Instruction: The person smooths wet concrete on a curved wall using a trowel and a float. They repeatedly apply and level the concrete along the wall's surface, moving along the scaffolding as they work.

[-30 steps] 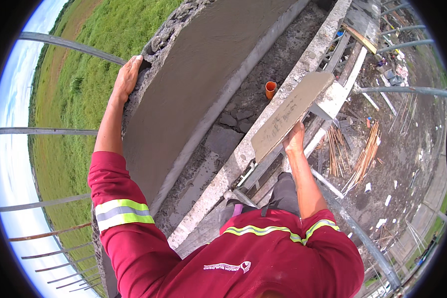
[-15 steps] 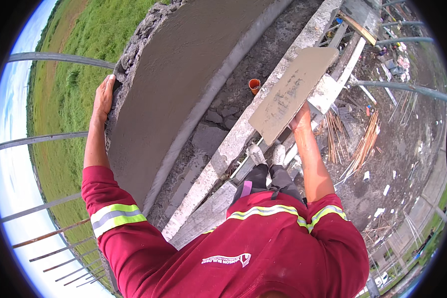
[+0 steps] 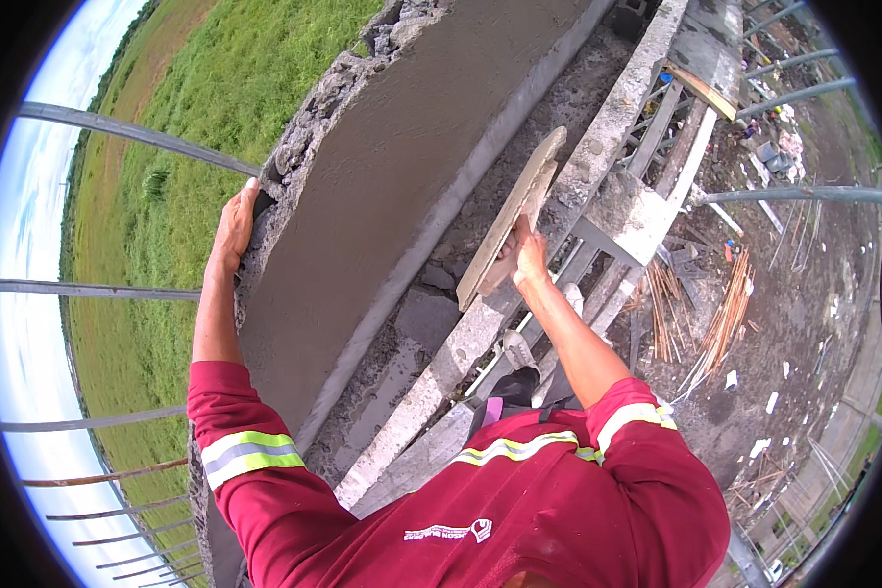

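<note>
My left hand (image 3: 233,227) is at the outer top edge of a wall (image 3: 363,167), whose inner face is coated with smooth grey-brown mortar. Its fingers are closed near a metal bar, round something dark and mostly hidden at the rough edge. My right hand (image 3: 525,257) grips the back of a long plastering float (image 3: 513,220), a flat rectangular board smeared with mortar. The float is tipped up nearly on edge, its working side facing the wall but apart from it.
A rough concrete beam (image 3: 480,328) runs beside my shoes (image 3: 521,351). Between beam and wall lies a rubble-strewn ledge (image 3: 426,318). Far below on the right are reddish rods (image 3: 725,304) and scattered debris. Metal bars (image 3: 137,132) stick out over the grass on the left.
My right hand has swung the float leftward toward the wall and turned it from lying mortar side up to nearly on edge. My left hand stays at the wall's edge.
</note>
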Motion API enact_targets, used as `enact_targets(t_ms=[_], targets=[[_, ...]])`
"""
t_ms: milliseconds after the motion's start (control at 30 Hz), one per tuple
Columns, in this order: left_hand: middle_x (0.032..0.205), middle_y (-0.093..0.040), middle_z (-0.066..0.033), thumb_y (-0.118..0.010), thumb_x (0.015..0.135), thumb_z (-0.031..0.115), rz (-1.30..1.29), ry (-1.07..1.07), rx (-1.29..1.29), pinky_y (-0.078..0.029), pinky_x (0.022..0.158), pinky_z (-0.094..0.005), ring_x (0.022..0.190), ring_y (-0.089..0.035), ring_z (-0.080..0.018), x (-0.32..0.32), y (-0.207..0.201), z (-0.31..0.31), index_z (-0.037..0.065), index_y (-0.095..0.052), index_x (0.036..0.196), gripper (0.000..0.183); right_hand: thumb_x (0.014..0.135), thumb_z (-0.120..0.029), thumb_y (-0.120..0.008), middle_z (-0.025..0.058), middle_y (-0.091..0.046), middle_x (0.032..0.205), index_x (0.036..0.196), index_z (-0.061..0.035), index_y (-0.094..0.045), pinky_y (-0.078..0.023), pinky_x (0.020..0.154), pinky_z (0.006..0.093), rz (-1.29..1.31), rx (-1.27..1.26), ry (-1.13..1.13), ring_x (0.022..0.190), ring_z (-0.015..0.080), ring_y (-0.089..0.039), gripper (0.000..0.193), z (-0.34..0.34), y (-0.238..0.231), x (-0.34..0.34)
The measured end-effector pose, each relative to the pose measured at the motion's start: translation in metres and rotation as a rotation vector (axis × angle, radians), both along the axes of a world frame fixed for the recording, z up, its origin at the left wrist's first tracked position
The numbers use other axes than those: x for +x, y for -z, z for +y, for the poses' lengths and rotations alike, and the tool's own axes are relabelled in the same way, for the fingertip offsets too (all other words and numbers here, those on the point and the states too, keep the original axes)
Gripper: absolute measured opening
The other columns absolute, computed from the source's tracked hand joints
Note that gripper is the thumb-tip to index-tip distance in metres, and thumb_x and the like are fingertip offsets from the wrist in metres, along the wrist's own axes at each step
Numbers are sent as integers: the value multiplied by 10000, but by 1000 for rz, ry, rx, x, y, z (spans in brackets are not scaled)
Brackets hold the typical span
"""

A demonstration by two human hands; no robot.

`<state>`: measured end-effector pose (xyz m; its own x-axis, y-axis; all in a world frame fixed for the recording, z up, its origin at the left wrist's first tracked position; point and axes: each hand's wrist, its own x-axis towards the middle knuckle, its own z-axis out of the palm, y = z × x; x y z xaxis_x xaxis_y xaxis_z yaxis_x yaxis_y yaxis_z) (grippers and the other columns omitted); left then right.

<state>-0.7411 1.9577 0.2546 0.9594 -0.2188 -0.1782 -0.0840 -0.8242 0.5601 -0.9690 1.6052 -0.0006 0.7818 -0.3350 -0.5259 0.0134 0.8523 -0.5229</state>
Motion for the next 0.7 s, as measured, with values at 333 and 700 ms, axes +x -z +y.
enact_targets(t_ms=[333,700], targets=[[1364,-562,-201,-310,1028,582,-118,198,11,-350,1108,-382,1291,-498,-302,96,-3,-139,6,-558,1347,703,896,-453,-717,23,-466,527,826,-37,-527,-412,389,324,90,-139,135,399,172,-488,462,-23,12,88],[1450,-485,-184,-380,1028,539,-48,-150,-47,-270,1153,-341,1359,-427,-243,82,8,-157,-92,-466,1396,735,907,-405,-694,45,-586,653,971,20,-666,-437,432,318,287,-236,134,455,141,-517,430,-47,80,232]])
